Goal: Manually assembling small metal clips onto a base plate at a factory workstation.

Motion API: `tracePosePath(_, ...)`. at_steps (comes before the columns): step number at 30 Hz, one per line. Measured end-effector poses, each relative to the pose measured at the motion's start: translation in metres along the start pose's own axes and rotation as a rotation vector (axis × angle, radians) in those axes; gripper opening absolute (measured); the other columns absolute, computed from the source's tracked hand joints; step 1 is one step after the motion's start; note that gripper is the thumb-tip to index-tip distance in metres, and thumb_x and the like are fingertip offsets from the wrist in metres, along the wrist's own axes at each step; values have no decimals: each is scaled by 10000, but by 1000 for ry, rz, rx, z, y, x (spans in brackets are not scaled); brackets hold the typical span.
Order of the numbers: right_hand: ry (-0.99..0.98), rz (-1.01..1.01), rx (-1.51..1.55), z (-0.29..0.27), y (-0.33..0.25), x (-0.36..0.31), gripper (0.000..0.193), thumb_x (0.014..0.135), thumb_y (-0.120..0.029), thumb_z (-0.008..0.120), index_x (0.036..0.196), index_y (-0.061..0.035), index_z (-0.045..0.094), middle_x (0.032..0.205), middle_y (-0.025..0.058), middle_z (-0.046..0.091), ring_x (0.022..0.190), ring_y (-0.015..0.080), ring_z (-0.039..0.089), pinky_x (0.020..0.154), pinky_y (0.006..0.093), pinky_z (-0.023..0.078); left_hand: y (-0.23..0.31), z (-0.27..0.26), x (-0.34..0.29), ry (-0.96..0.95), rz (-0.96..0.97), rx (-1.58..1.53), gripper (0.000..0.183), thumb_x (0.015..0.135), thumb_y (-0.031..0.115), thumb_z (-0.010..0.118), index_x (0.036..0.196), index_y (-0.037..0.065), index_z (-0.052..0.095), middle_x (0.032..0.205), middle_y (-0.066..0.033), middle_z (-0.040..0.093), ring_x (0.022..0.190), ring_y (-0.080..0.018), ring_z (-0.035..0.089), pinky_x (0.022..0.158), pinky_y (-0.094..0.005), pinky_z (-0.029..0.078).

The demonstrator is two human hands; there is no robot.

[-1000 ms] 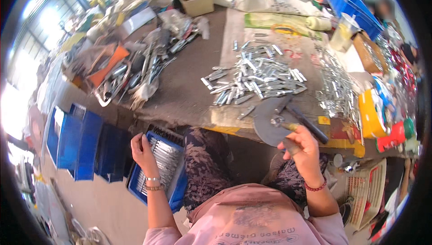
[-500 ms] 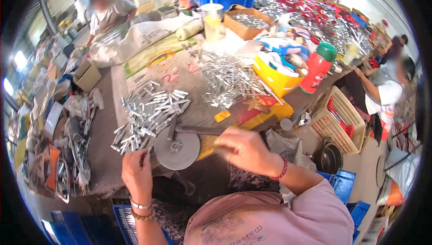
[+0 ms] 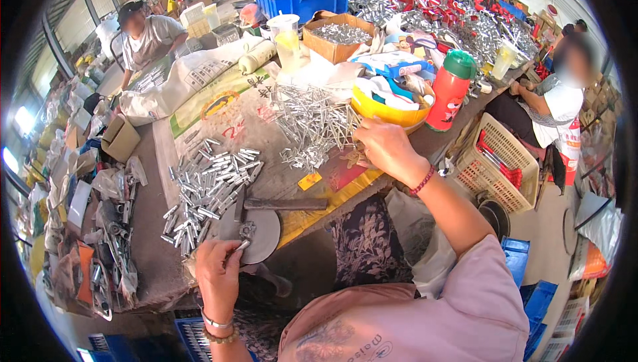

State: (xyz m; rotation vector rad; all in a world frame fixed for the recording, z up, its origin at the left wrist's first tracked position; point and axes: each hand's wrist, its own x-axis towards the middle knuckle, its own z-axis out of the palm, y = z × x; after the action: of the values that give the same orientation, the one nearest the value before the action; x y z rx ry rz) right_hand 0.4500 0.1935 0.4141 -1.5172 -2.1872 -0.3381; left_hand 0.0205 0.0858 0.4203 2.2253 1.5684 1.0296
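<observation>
My left hand [image 3: 218,264] pinches a small silver metal pin [image 3: 244,245] at the near edge of a round grey metal disc [image 3: 266,234]. A hammer [image 3: 286,204] lies with its head at the disc's far edge and its handle pointing right. My right hand [image 3: 391,149] reaches to the right edge of a heap of thin silver rods [image 3: 309,119], its fingers closed together; whether a rod is between them is hidden. Left of the disc lies a pile of thicker silver metal pieces [image 3: 209,186].
Beyond my right hand stand a yellow bowl [image 3: 382,109] with cloths and a red bottle [image 3: 450,93] with a green cap. Farther back are a cardboard box [image 3: 339,50] of metal parts and a blue crate [image 3: 299,10]. Co-workers sit at left and right.
My right hand has moved from beside the hammer handle up to the heap of thin rods. The left hand stays near the disc, still pinching. The view has shifted slightly.
</observation>
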Motion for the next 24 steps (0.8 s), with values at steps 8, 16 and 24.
tracePosePath(8, 74, 22, 74, -13, -22, 11, 144, 815, -77, 737, 950, -44, 699, 1002, 134, 677, 972, 368, 721, 822, 483, 594, 6, 2, -1, 58, -3, 43, 134, 861, 55, 847, 981, 52, 788, 900, -110, 684, 890, -336, 654, 800, -442, 503)
tracePosePath(16, -200, 206, 1453, 9, -166, 4, 323, 901, -68, 824, 1182, -34, 668, 959, 103, 756, 880, 200, 750, 781, 361, 596, 8, 1, -11, 57, -47, 17, 140, 852, 70, 851, 978, 69, 792, 886, -101, 674, 879, -326, 649, 792, -431, 508)
tracePosePath(24, -111, -158, 767, 15, -198, 0, 119, 812, -79, 812, 900, -73, 732, 912, 100, 679, 892, 319, 722, 776, 443, 575, 3, 1, -10, 73, -138, -23, 149, 862, 82, 850, 987, 38, 782, 876, -104, 667, 869, -318, 651, 768, -418, 513)
